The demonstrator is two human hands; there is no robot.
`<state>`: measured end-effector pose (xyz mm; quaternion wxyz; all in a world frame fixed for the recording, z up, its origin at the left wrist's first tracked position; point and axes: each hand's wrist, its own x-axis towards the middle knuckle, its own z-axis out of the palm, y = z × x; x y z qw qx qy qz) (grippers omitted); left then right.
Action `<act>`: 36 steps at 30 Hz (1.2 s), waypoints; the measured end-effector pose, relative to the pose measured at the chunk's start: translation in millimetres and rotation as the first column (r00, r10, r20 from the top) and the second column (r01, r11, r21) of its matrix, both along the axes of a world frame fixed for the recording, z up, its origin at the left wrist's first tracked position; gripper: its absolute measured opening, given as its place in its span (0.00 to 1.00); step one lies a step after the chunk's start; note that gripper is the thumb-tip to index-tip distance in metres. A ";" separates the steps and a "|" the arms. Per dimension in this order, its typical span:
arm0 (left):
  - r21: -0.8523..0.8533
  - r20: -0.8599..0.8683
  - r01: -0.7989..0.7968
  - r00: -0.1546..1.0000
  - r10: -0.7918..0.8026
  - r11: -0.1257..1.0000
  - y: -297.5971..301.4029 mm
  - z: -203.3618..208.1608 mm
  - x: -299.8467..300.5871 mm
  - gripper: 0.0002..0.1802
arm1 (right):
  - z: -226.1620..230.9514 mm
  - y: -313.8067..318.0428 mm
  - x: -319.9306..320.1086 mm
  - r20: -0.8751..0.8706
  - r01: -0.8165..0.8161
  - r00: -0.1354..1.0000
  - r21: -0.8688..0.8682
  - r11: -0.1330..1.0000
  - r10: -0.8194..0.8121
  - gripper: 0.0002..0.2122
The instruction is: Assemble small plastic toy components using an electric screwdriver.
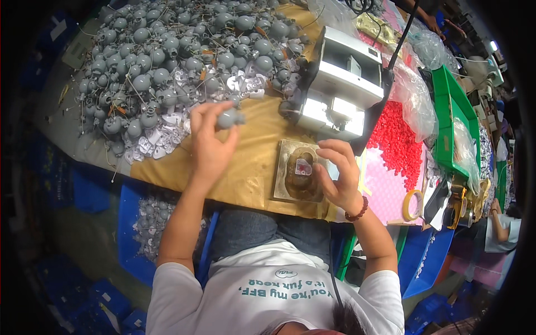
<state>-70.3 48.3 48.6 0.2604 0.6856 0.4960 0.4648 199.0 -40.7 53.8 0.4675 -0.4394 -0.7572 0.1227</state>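
My left hand [212,146] pinches a small grey ball-shaped plastic part [228,118] between thumb and fingers, just above the cloth and beside the heap. My right hand [341,177], a beaded bracelet at its wrist, is at the right side of a metal block fixture [283,188]. Its fingers are apart, and I see nothing between them. In the fixture's rounded hollow lies a white piece [303,167] with a red part in it. The right thumb comes close to that piece; whether it touches is unclear.
A big heap of grey ball-shaped parts [142,82] fills the left, with white plastic pieces [153,144] at its edge. A white machine [341,89] stands behind the fixture. Right are red pieces [397,139], yellow tape [412,205] and a green tray [441,117]. A blue bin [127,234] sits below.
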 end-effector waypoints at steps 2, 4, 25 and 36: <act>0.142 -0.040 0.146 0.989 -0.142 0.979 -26.3 23.0 12.1 0.27 | -3.5 0.5 1.1 -0.036 0.010 0.999 -0.008 1.000 -0.010 0.18; 0.287 -0.057 0.296 0.955 -0.292 0.911 -51.1 50.7 21.0 0.28 | 4.5 3.1 -2.2 -0.025 0.016 1.000 0.040 0.999 -0.015 0.19; 0.124 0.269 0.750 0.605 -0.750 0.649 -90.6 65.1 30.0 0.22 | 43.1 -8.6 -11.8 -0.208 -0.364 0.919 -0.113 0.925 0.336 0.21; -0.305 0.730 0.678 0.618 -0.293 0.669 -99.2 0.7 17.3 0.09 | 17.7 -34.2 15.6 -0.384 -0.348 0.919 -0.688 0.637 0.087 0.10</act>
